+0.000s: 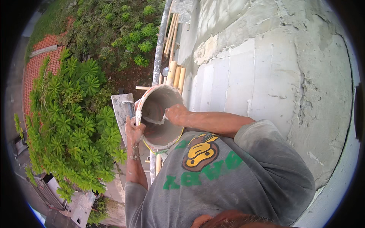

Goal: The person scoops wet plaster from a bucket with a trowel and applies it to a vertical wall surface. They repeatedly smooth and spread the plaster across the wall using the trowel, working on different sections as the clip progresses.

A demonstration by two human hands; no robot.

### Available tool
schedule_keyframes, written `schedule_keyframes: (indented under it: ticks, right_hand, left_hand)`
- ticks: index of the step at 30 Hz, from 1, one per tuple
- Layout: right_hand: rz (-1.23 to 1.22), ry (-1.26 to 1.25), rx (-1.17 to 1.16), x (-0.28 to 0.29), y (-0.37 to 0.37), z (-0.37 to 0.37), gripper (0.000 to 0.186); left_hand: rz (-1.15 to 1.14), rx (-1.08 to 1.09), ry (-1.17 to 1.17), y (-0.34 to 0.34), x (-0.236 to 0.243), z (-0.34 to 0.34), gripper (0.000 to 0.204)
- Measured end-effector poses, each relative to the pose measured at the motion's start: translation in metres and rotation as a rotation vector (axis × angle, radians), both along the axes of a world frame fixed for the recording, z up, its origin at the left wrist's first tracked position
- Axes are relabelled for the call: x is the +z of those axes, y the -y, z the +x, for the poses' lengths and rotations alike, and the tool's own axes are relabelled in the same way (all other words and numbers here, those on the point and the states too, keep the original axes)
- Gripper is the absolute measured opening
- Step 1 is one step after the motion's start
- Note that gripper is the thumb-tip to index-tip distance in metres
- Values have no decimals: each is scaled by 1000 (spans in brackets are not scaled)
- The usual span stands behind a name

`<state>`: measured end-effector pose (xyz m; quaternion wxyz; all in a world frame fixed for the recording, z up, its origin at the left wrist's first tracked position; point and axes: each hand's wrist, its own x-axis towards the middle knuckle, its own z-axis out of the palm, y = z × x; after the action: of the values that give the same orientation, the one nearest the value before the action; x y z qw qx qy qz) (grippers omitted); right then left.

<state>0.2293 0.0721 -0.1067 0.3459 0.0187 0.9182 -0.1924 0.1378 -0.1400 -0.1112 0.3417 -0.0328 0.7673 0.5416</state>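
My left hand (pixel 135 132) curls over the edge of the bucket (pixel 166 137), right hand (pixel 177 114) clenched round a pale implement (pixel 156 121); bucket probably stiff, weighty if loaded, best rim-held.

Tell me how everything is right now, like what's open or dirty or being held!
Bucket: open at the top, smeared inside
Left hand: gripping the bucket's rim
Right hand: at the bucket's mouth, grip unclear
Flat board: smeared, beside the bucket
Wall: uneven, partly rough
Poles: side by side
Shirt: worn, stained
Tree: green, leafy
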Motion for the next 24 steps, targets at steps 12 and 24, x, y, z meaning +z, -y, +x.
schedule_keyframes:
  ticks: [12,24]
  right_hand:
    - [-529,525,-501,2,-105,16,16]
    - [-1256,45,-1107,68,-153,18,26]
  left_hand:
    - [57,-17,-218,-29,-32,-30,20]
    - [-1,272,-228,-20,-64,-29,16]
